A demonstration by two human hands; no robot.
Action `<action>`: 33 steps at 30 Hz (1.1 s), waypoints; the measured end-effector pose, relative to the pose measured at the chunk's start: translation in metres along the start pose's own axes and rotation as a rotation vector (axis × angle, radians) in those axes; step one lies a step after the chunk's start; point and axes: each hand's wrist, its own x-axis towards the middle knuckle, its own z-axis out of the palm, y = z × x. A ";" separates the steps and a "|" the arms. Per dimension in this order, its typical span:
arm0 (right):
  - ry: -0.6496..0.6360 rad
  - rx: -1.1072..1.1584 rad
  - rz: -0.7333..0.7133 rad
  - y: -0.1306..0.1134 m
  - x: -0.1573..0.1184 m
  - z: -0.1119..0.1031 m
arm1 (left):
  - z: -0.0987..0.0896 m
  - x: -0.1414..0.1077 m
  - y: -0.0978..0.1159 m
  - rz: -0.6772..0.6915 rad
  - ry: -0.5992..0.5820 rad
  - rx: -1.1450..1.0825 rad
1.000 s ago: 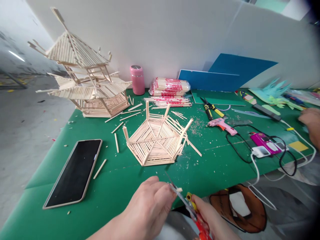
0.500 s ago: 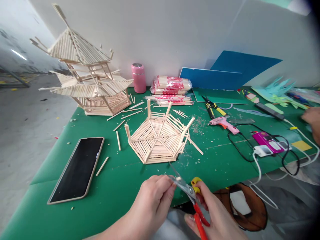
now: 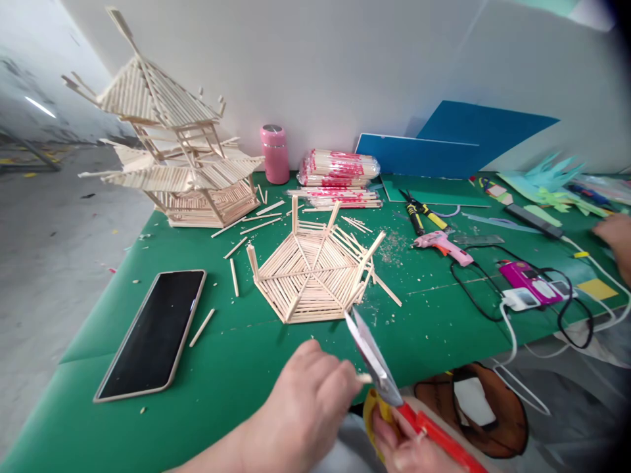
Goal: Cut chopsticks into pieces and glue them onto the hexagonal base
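In the head view my left hand (image 3: 315,401) is closed over the near edge of the table, with the pale tip of a wooden stick (image 3: 364,378) poking out between its fingers. My right hand (image 3: 409,447) grips scissors (image 3: 377,364) with red and yellow handles; their blades point up and left, close beside the stick's tip. Just beyond both hands lies a flat many-sided base (image 3: 308,279) of wooden sticks, with several short posts standing on it. Most of the held stick is hidden in my left fist.
A stick pagoda (image 3: 172,151) stands back left, a phone (image 3: 152,335) lies at left. Behind the base are a pink flask (image 3: 275,154) and bagged sticks (image 3: 340,167). Pliers (image 3: 419,213), a pink glue gun (image 3: 444,245) and a power bank (image 3: 530,279) with cables lie right, near another person's hand (image 3: 616,236).
The scissors have turned and shifted right, away from my left fingers, and their blades look closer together. My left hand has rotated, and the stick's tip now points right.
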 end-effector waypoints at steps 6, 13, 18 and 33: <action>0.129 -0.116 -0.071 -0.004 -0.005 -0.007 | -0.006 0.007 0.003 -0.431 0.020 -0.223; 0.434 -0.552 -0.169 -0.009 -0.008 -0.009 | -0.008 0.009 0.007 -0.518 -0.036 -0.374; 0.435 -0.649 -0.174 -0.015 -0.009 -0.005 | -0.003 0.006 0.006 -0.372 -0.030 -0.276; 0.233 -0.163 -0.158 0.007 -0.015 0.007 | -0.003 0.006 0.007 -0.069 -0.018 0.094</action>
